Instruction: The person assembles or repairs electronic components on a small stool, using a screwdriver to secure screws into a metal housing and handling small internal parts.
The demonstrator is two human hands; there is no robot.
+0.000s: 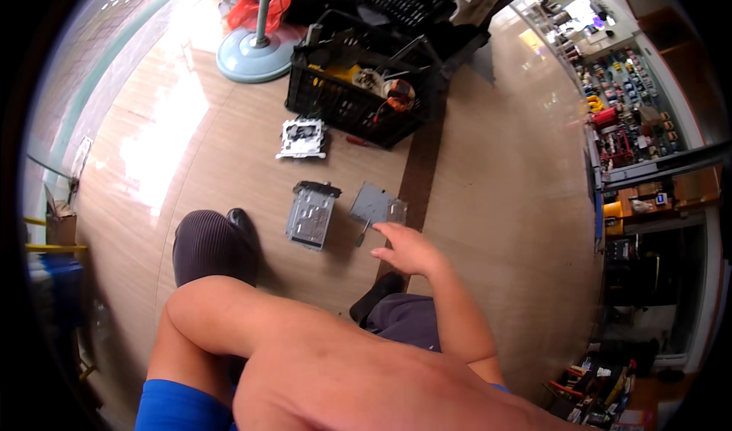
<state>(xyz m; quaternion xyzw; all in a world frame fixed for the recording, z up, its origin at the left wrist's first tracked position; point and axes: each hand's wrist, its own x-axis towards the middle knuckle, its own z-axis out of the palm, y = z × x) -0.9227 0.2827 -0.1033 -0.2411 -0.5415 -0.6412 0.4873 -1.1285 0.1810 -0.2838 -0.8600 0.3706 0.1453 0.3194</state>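
Note:
My right hand (410,249) reaches over the floor with its fingers stretched and the thumb apart. It is nearest to a small screwdriver (360,238) with a dark green handle, which appears to lie just beyond the fingertips. Beside it is a flat grey metal plate (371,201). Left of the plate sits a boxy silver metal unit (310,216) with a black front edge, like a car stereo. Farther off lies a white frame with a dark mechanism (302,139). My left forearm (328,362) crosses the lower foreground; its hand is out of view.
A black plastic crate (335,95) full of tools and parts stands beyond the white frame. Left of it is a pale blue round stand base (248,56) with a pole. My knee (207,244) is at left. Shelves with many small goods (625,103) line the right side.

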